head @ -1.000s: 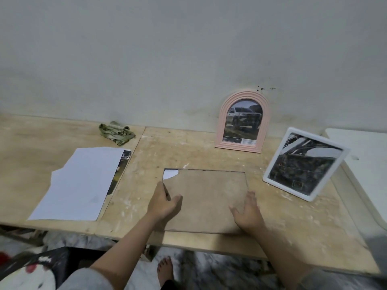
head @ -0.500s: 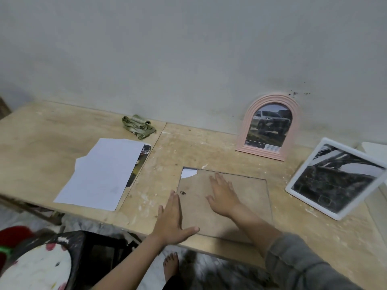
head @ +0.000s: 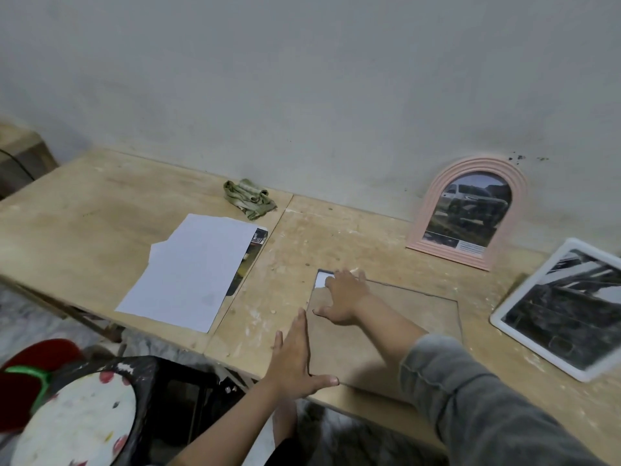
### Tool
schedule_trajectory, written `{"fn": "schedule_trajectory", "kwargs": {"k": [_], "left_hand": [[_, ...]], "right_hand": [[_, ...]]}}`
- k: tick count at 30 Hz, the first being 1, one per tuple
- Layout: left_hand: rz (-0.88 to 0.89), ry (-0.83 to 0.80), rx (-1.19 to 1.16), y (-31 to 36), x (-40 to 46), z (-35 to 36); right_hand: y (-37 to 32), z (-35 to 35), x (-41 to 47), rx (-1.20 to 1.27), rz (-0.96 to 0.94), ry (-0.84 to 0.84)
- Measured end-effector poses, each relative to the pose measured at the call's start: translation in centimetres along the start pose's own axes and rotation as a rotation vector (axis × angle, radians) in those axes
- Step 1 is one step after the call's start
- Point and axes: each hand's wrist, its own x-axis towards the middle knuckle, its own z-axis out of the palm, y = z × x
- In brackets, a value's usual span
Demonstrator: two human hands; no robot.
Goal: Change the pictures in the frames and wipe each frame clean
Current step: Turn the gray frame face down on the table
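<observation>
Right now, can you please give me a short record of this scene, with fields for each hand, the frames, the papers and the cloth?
left hand: flat, fingers straight, on the near left edge of the brown backing board
right hand: spread on the board's far left corner, where a white patch shows
pink arched frame: upright against the wall, car picture inside
white frame: tilted, at the right, dark picture inside
papers: white sheets on the left, over a printed picture
cloth: green, crumpled, near the wall
table: pale worn wood
</observation>
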Motion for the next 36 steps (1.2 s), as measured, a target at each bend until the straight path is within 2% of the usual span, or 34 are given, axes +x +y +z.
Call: {"fn": "schedule_trajectory", "kwargs": {"k": [10,20,28,31,34,36], "left_hand": [[-0.002,0.014,-0.031,0.1,-0.3,0.0],[-0.032,0.013,-0.069,0.2,-0.3,-0.1],[-0.029,0.032,-0.097,0.2,-0.1,0.0],[-0.021,0.043,-0.115,0.1,-0.1,0.0],[0.005,0.042,-0.114,0.0,0.0,0.3],[0.007,0.034,-0.089,0.0,0.0,0.4]], "right_hand": [[-0.9,-2.7,0.7,0.087,0.083,-0.033],[-1.0,-3.8,0.6,0.09,0.09,-0.087],[-0.2,-4.1,0.3,0.185,0.079,-0.124],[0.3,-2.5,-0.2,0.255,0.027,0.02],[0.7,0.0,-1.7,0.366,0.015,0.279],[1.3,1.9,-3.5,0.429,0.082,0.449]]}}
